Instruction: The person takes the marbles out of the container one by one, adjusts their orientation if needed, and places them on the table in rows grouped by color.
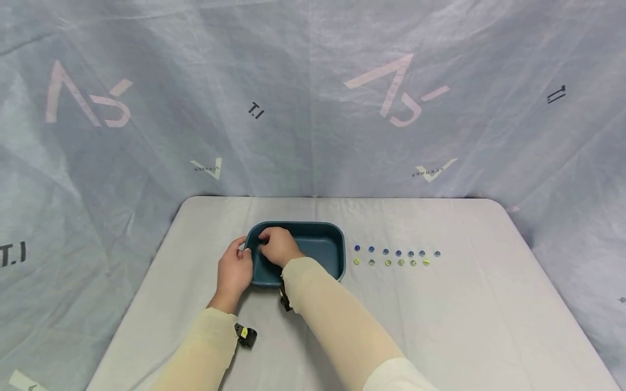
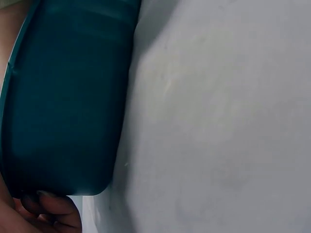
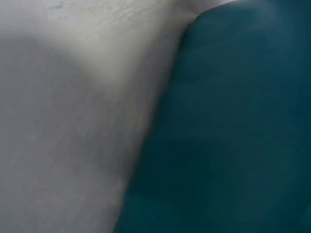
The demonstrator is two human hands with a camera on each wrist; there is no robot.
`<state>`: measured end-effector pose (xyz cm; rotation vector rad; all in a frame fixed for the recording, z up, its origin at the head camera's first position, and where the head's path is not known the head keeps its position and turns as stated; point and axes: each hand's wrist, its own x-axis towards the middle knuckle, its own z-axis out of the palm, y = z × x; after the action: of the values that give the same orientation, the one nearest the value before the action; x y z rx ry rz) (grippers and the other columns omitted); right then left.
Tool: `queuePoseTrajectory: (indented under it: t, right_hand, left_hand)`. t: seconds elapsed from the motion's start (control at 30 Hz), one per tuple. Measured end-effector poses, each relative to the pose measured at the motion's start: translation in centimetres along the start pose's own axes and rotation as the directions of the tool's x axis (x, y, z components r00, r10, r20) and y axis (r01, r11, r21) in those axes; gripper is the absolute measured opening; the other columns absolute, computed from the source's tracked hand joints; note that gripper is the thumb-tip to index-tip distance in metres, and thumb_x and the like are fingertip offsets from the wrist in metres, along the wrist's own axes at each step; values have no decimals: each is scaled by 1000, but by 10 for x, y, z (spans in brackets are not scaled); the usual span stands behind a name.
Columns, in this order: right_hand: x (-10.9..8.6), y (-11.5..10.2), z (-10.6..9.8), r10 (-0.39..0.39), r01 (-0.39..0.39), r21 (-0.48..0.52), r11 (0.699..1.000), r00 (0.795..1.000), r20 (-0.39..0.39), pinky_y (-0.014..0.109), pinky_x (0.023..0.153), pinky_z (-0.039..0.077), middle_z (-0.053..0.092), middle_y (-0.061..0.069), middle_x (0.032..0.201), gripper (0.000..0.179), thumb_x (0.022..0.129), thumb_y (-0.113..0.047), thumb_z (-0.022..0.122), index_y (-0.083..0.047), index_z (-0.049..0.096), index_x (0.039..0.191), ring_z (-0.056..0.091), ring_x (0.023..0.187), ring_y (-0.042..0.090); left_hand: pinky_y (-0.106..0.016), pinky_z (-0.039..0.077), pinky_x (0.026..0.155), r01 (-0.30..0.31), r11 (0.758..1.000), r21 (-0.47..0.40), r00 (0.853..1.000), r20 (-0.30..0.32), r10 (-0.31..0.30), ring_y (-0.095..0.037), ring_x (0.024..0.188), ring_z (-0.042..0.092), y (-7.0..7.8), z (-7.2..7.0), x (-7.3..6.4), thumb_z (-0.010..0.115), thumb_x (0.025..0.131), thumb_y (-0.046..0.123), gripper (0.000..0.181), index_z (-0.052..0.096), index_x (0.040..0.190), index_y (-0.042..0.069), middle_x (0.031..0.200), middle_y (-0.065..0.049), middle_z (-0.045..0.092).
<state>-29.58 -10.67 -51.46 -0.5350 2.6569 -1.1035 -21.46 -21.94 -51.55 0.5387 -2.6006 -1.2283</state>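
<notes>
A dark teal rectangular plastic bin (image 1: 320,250) stands on the cloth-covered table. My left hand (image 1: 235,271) holds the bin's left end, with fingertips at the rim; in the left wrist view curled fingers (image 2: 58,208) lie against the bin's end wall. Reaching over the near side, my right hand (image 1: 280,246) is inside the bin at its left part, fingers bent downward. A dark spot shows by its fingertips, and I cannot tell whether they pinch something. The right wrist view shows only the bin's outer wall (image 3: 228,136) and tablecloth.
Right of the bin lie two rows of small round glass-like pieces: several blue ones (image 1: 386,252) behind, several yellow-green ones (image 1: 388,263) in front. The light grey tablecloth (image 1: 469,304) extends to rounded far corners. A printed grey cloth backdrop (image 1: 313,146) hangs behind.
</notes>
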Motion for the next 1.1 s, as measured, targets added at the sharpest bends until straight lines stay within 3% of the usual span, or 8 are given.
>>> queuePoseTrajectory:
  t: [0.2,0.37,0.67,0.93,1.1]
  right_hand:
    - [0,3,3,-28,32,-63,997,998,64,26,69,47,63,-8,88,16,82,-7,67,-17,71,94,55,75,8]
    - [2,6,4,-44,47,-33,998,995,92,25,61,45,60,-11,78,17,81,-2,64,-18,71,83,54,68,8]
    - [8,12,6,1,-7,90,996,998,64,25,60,45,63,-9,75,8,78,-7,71,-14,71,80,55,66,8]
    - [4,-2,-3,104,-117,223,968,992,66,28,62,47,64,-7,74,7,78,-10,74,-11,73,84,57,68,11]
    - [-11,-5,-15,88,-102,191,976,993,77,27,63,46,62,-8,77,6,78,-14,75,-13,72,84,56,69,10]
  left_hand:
    - [-34,34,54,-2,1000,7,1000,15,2,-23,56,42,0,0,-1,45,98,21,37,50,134,15,71,-5,45]
    - [-34,34,54,-3,1000,5,1000,11,3,-23,56,42,1,0,-1,45,98,21,37,50,134,15,71,-5,46]
    - [-35,34,54,-9,1000,6,1000,10,9,-23,56,42,0,0,-1,45,98,21,37,50,133,14,71,-6,46]
    - [-35,34,53,-34,999,-16,999,-9,34,-23,55,41,-2,-1,3,45,97,20,36,52,132,14,69,-6,44]
    - [-34,34,54,-17,1000,-22,1000,4,17,-23,56,41,-2,1,1,46,97,20,35,53,131,14,69,-6,44]
